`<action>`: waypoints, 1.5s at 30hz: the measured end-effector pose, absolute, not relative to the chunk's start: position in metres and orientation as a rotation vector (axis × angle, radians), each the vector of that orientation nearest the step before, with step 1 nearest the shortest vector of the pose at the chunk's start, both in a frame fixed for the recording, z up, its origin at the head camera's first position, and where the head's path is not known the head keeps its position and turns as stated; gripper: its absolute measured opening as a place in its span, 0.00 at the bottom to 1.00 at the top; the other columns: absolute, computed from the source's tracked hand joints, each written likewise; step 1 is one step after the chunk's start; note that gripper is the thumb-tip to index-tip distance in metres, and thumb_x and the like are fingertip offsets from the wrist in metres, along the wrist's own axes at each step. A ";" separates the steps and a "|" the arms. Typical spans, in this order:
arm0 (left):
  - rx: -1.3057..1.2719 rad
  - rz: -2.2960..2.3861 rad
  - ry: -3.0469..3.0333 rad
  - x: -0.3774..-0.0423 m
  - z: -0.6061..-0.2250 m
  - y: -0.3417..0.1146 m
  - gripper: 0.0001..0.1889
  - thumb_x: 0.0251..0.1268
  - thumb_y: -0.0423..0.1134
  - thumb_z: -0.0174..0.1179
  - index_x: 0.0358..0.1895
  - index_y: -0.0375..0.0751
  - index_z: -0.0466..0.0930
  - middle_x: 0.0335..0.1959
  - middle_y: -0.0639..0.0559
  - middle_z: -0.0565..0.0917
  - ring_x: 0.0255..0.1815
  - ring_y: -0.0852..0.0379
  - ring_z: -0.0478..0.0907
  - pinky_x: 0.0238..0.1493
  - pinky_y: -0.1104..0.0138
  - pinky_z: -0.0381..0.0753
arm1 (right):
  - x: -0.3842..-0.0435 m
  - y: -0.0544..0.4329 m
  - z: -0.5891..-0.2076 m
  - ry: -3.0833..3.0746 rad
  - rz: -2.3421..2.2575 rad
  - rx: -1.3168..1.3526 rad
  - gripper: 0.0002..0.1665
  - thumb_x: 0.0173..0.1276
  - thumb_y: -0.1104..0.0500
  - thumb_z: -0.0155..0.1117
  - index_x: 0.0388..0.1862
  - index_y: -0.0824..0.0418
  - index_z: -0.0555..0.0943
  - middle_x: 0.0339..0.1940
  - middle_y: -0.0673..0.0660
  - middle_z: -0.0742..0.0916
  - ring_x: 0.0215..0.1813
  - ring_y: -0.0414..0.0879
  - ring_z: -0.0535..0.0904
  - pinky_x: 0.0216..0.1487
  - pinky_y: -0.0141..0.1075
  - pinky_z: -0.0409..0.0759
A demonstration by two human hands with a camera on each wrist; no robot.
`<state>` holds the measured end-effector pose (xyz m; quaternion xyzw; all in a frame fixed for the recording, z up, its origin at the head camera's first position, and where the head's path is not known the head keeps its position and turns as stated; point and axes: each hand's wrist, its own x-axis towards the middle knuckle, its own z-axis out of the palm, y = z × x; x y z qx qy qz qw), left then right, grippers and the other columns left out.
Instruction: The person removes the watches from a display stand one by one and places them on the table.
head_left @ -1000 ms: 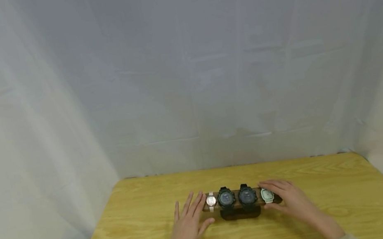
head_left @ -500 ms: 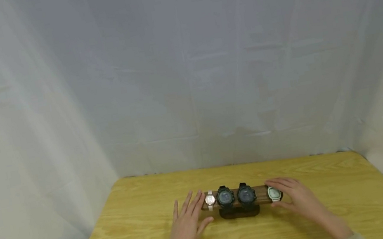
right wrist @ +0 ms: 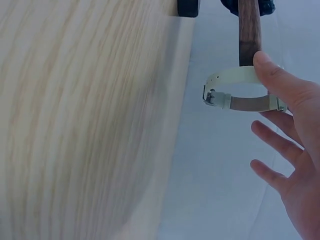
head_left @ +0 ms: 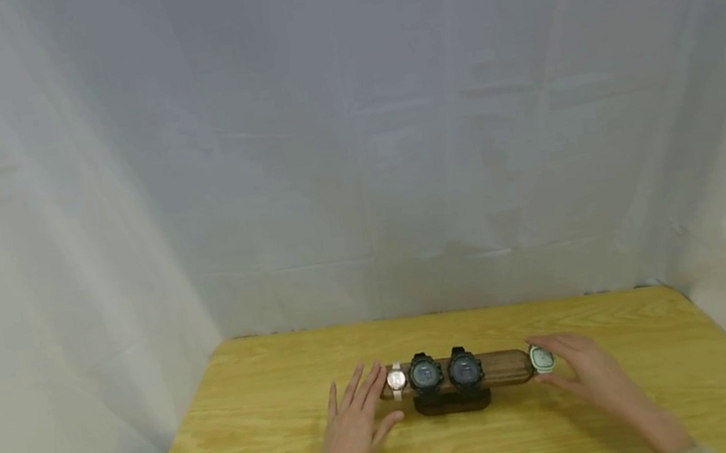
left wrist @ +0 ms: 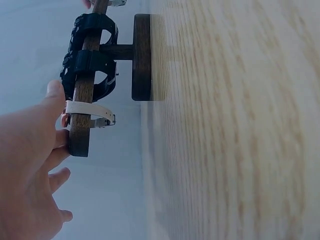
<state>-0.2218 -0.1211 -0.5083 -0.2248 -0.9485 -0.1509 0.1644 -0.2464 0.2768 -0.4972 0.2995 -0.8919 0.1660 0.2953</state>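
Observation:
A dark wooden watch stand [head_left: 508,367] stands on the table, a crossbar over a flat base [left wrist: 142,60]. My right hand [head_left: 593,372] pinches a pale green wristwatch [head_left: 542,359] between thumb and fingers, just off the bar's right end. Its buckled strap [right wrist: 242,75] forms a closed loop in the right wrist view. My left hand [head_left: 350,438] has its fingers outstretched, fingertips at the bar's left end beside a small white-strapped watch [head_left: 396,380]. Two bulky black watches, a left one [head_left: 425,375] and a right one [head_left: 466,369], sit around the bar's middle.
The yellow wood-grain table [head_left: 255,402] has rounded far corners. Pale cloth [head_left: 349,141] hangs behind it and on both sides.
My right hand has slid the pale green watch rightward along the bar and off its right end, baring the wood there. The left hand stays nearly still.

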 end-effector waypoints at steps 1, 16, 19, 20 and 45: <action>-0.638 -0.435 -2.704 -0.222 -0.508 -0.121 0.36 0.72 0.55 0.58 0.78 0.43 0.63 0.78 0.47 0.65 0.81 0.43 0.54 0.76 0.35 0.46 | -0.246 0.278 -0.496 -2.370 0.439 0.794 0.41 0.46 0.57 0.85 0.61 0.62 0.82 0.51 0.58 0.89 0.49 0.56 0.86 0.49 0.52 0.87; -0.634 -0.441 -2.696 -0.222 -0.508 -0.120 0.36 0.72 0.56 0.57 0.77 0.42 0.64 0.78 0.47 0.66 0.80 0.43 0.55 0.76 0.35 0.46 | -0.238 0.296 -0.494 -2.391 0.359 0.736 0.41 0.45 0.58 0.85 0.61 0.61 0.81 0.50 0.59 0.89 0.51 0.60 0.85 0.50 0.62 0.82; -0.635 -0.428 -2.698 -0.222 -0.509 -0.120 0.36 0.73 0.58 0.55 0.77 0.43 0.64 0.78 0.48 0.66 0.81 0.44 0.55 0.76 0.35 0.47 | -0.238 0.302 -0.494 -2.383 0.352 0.738 0.42 0.43 0.59 0.85 0.61 0.61 0.81 0.50 0.60 0.89 0.50 0.60 0.85 0.50 0.62 0.82; -0.635 -0.428 -2.698 -0.222 -0.509 -0.120 0.36 0.73 0.58 0.54 0.77 0.43 0.64 0.78 0.48 0.66 0.80 0.44 0.55 0.76 0.35 0.47 | -0.238 0.304 -0.495 -2.385 0.348 0.736 0.42 0.43 0.58 0.85 0.61 0.61 0.81 0.51 0.60 0.89 0.50 0.60 0.85 0.50 0.62 0.82; -0.643 -0.457 -2.671 -0.223 -0.506 -0.118 0.36 0.73 0.59 0.54 0.76 0.41 0.65 0.76 0.46 0.67 0.79 0.41 0.57 0.75 0.33 0.49 | -0.234 0.348 -0.503 -2.438 0.194 0.704 0.42 0.39 0.61 0.87 0.58 0.63 0.82 0.50 0.61 0.88 0.48 0.61 0.84 0.42 0.62 0.83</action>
